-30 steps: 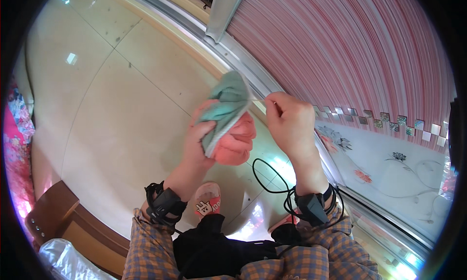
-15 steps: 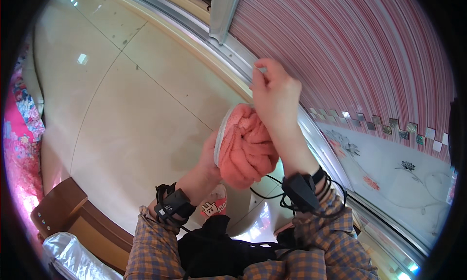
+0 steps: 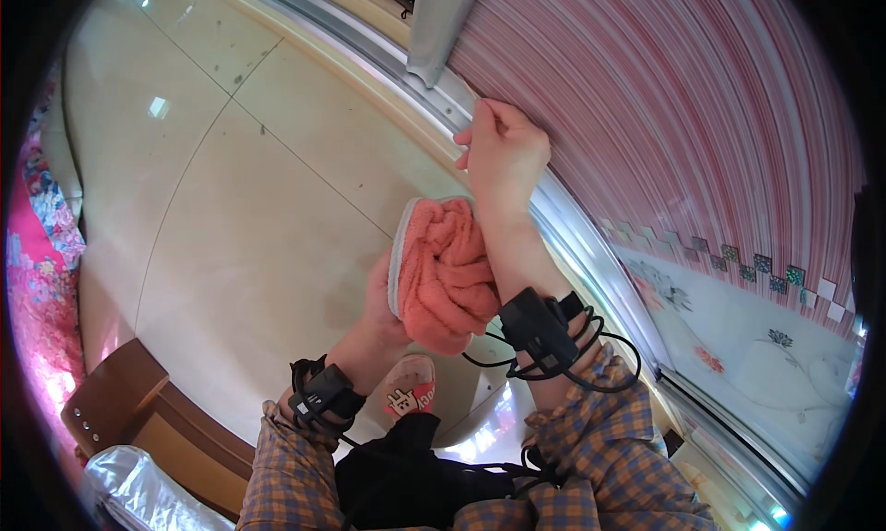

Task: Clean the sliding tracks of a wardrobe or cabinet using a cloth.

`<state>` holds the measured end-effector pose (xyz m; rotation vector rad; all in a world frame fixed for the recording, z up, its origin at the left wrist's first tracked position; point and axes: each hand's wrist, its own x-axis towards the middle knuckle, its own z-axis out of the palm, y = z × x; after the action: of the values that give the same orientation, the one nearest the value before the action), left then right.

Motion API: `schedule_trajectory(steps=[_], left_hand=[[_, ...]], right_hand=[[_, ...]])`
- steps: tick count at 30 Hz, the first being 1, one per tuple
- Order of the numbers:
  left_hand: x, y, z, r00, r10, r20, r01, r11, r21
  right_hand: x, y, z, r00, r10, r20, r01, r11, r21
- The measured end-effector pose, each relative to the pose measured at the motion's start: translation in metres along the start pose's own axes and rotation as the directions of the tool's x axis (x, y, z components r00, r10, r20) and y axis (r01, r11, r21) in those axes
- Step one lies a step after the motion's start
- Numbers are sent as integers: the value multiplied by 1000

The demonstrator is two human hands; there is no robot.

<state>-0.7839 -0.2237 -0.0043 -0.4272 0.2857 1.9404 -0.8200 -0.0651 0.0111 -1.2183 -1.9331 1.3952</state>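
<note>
A coral-pink fluffy towel (image 3: 448, 277) with a white edging is bunched into a bundle in front of me. My left hand (image 3: 380, 311) is closed around it from the left and below; most of its fingers are hidden behind the cloth. Beyond the bundle, my right hand (image 3: 508, 157) is raised beside the edge of the pink striped panel (image 3: 637, 97). Its fingers are curled in and pressed together; what they hold, if anything, is too small to make out. The right forearm passes along the towel's right side.
A silver metal track (image 3: 563, 217) runs diagonally along the panel's foot. Pale tiles cover the floor (image 3: 258, 217). At lower left stand a brown wooden piece (image 3: 115, 393) and a silvery wrapped item (image 3: 148, 489). Pink floral fabric (image 3: 46, 282) hangs at far left. Cabled black devices (image 3: 540, 328) circle my wrists.
My right hand has moved up and slightly left, closer to the panel's upper edge. My left hand and the bunched towel have shifted a little left.
</note>
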Motion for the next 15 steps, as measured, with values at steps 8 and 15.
schedule_trajectory(steps=[8, 15], left_hand=[[1, 5, 12, 993, 49, 103, -45, 998, -44], [-3, 11, 7, 994, 60, 93, -61, 998, 12]], right_hand=[[2, 2, 10, 979, 195, 62, -205, 920, 335], [-17, -15, -9, 947, 202, 249, -294, 860, 417]])
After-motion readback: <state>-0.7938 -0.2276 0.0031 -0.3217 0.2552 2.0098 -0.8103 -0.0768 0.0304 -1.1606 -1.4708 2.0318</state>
